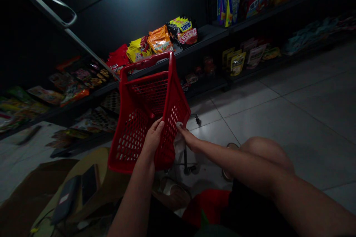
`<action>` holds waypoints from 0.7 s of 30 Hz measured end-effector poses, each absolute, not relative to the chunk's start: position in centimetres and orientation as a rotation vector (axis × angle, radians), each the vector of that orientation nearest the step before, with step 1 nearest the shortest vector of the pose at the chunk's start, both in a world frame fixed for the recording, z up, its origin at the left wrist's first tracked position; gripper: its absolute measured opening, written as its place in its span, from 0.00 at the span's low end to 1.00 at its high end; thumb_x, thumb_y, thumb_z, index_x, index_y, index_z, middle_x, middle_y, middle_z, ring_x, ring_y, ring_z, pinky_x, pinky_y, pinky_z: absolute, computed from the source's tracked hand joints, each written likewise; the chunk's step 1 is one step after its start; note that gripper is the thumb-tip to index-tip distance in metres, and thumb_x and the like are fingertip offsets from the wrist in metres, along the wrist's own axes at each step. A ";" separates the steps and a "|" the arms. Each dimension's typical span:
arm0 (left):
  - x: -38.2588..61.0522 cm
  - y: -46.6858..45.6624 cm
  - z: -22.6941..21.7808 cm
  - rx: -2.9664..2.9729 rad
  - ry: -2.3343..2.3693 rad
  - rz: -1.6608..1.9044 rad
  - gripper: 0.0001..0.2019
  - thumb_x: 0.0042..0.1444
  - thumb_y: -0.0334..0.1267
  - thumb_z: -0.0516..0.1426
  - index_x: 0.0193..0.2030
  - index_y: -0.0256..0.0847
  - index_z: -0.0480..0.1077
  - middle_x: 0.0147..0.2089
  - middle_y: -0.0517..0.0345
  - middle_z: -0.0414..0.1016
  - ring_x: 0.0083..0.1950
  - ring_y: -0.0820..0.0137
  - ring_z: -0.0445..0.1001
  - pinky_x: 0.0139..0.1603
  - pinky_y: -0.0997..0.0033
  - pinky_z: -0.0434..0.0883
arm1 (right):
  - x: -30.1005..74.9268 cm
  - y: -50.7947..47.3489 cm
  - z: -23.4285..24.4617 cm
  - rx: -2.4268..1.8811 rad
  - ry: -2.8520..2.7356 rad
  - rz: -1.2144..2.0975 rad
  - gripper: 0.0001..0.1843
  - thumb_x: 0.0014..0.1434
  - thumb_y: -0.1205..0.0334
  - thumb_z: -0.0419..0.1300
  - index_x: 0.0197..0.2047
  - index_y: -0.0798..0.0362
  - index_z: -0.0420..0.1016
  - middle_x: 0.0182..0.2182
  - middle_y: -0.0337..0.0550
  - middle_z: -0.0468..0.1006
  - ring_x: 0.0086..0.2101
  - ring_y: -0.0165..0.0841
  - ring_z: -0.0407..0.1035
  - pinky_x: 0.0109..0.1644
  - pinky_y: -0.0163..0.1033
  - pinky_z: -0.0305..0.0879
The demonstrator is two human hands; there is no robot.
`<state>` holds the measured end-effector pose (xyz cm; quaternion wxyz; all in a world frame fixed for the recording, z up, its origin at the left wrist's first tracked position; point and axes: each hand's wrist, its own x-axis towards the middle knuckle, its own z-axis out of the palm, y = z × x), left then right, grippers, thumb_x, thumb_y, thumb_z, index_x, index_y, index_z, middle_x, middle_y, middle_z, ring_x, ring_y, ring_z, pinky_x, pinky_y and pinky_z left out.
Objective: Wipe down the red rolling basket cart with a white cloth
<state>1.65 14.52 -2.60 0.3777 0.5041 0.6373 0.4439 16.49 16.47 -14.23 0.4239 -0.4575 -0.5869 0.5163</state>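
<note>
Several snack packets (160, 39) line the shelf (210, 34) — red basket (172, 81) in front.

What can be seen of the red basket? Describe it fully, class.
The red basket looks plastic, with rows of holes through its walls and a raised handle at the far end. It appears tilted, its open top towards the camera, beside the snack shelf. Casters show below; how they join it is unclear. The left hand is on its right-hand rim; the right hand, with something whitish, is at that wall's outside.
</note>
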 end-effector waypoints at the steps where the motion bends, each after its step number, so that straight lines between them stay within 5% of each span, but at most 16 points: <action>1: 1.7 14.5 -2.6 1.293 1.638 1.131 0.24 0.57 0.50 0.58 0.56 0.39 0.73 0.57 0.50 0.77 0.58 0.62 0.73 0.65 0.59 0.64 | 16.0 15.5 -14.3 -1.176 -1.408 1.340 0.20 0.64 0.62 0.51 0.59 0.48 0.68 0.49 0.44 0.75 0.52 0.37 0.68 0.56 0.45 0.66; 9: 1.7 14.2 -3.0 1.342 1.677 1.139 0.23 0.58 0.51 0.58 0.56 0.39 0.73 0.60 0.48 0.74 0.61 0.61 0.71 0.66 0.59 0.63 | 13.8 9.8 -13.5 -1.178 -1.165 1.676 0.16 0.51 0.65 0.60 0.45 0.50 0.70 0.40 0.39 0.77 0.40 0.34 0.71 0.45 0.38 0.68; 15: 2.2 12.8 -2.7 1.376 1.672 1.089 0.25 0.58 0.52 0.58 0.57 0.39 0.72 0.59 0.47 0.75 0.61 0.60 0.71 0.66 0.57 0.62 | 17.2 21.0 -8.1 -1.124 -0.851 1.362 0.22 0.59 0.60 0.52 0.57 0.51 0.60 0.48 0.44 0.73 0.44 0.33 0.69 0.47 0.37 0.69; 21: 2.5 12.1 -2.7 1.399 1.681 1.088 0.24 0.57 0.52 0.58 0.56 0.40 0.74 0.58 0.48 0.75 0.60 0.61 0.72 0.64 0.59 0.64 | 15.2 11.7 -8.8 -1.033 -1.415 1.179 0.17 0.51 0.71 0.56 0.45 0.49 0.68 0.44 0.42 0.68 0.46 0.34 0.65 0.54 0.41 0.65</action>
